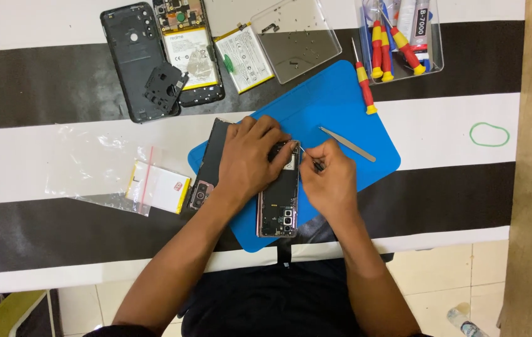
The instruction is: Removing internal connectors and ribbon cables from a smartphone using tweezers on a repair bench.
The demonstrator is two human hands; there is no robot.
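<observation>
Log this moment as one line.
left hand: steadies open phone | right hand: holds small tool at phone | mat: tweezers

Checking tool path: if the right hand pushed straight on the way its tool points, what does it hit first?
The right hand points up-left with a thin tool. It would likely first meet the opened phone, then the left hand's fingers pressing there; depth is unclear.

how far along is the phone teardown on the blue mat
Done: the opened phone lies with its back off on the blue mat, board exposed. In hand: the left hand steadies it while the right hand works a thin tool at its upper end. Left: the tweezers lie unused; the phone remains unclosed.
</observation>
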